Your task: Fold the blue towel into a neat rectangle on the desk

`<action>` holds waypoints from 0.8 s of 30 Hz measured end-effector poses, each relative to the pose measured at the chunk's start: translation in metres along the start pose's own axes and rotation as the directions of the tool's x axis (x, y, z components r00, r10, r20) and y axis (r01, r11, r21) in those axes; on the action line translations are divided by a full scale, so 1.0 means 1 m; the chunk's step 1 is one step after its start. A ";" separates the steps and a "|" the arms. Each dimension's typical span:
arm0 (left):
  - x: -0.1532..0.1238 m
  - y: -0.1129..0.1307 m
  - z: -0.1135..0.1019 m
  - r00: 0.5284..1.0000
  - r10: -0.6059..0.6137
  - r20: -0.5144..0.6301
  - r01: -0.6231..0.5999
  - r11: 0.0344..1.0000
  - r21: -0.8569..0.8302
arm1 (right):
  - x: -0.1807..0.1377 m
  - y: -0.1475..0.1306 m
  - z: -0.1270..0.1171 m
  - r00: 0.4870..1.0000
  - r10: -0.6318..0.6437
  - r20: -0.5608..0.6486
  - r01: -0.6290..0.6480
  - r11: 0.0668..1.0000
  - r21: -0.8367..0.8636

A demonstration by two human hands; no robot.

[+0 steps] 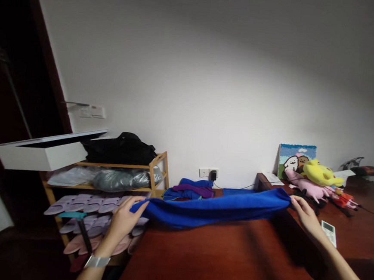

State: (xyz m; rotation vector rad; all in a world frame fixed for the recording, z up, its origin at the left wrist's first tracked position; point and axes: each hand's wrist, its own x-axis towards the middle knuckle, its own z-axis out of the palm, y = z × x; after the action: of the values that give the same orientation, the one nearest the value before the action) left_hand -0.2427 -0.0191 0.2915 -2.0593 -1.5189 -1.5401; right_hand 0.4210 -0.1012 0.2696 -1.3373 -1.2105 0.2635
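Note:
A blue cloth (207,208) is stretched between my two hands above the wooden table (216,259). My left hand (127,215) pinches its left end between thumb and fingers. At the other end, my right hand (306,214) grips the corner, fingers closed. The middle of the cloth sags and folds a little. Behind it, near the wall, lies a heap of blue and purple cloths (192,190). Another flat blue cloth (234,192) shows at the table's back edge, partly hidden by the held one.
A shoe rack (158,172) with several slippers (94,204), a black bag (121,148) and a white box (46,155) stands at left. On the raised surface at right are plush toys (322,176), a picture (297,159) and a remote (328,232). A plug (213,175) sits in the wall.

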 end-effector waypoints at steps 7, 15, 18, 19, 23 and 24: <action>-0.144 -0.053 0.057 0.941 0.042 0.335 -0.062 0.997 0.050 | -0.072 0.118 0.010 0.970 0.201 0.138 -0.167 0.961 -0.220; -0.239 -0.089 0.094 0.851 0.012 0.525 -0.056 0.996 0.069 | -0.169 0.186 0.093 0.917 0.079 0.391 0.121 0.878 -0.463; -0.236 -0.098 0.089 0.854 -0.012 0.520 -0.042 0.995 0.092 | -0.176 0.188 0.111 0.895 0.122 0.430 0.162 0.809 -0.566; -0.236 -0.100 0.087 0.856 -0.025 0.516 -0.032 0.994 0.101 | -0.176 0.190 0.113 0.893 0.138 0.429 0.163 0.788 -0.593; -0.240 -0.103 0.078 0.858 -0.055 0.510 -0.002 0.994 0.111 | -0.186 0.201 0.105 0.904 0.107 0.413 0.206 0.738 -0.643; -0.242 -0.103 0.076 0.858 -0.054 0.511 -0.004 0.994 0.112 | -0.191 0.203 0.100 0.904 0.084 0.419 0.230 0.730 -0.643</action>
State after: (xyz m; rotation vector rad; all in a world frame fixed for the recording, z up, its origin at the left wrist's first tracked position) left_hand -0.2645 -0.0718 0.0239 -2.5228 -1.7465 -0.9126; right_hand 0.3578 -0.1239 -0.0185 -1.9284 -1.8440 0.0318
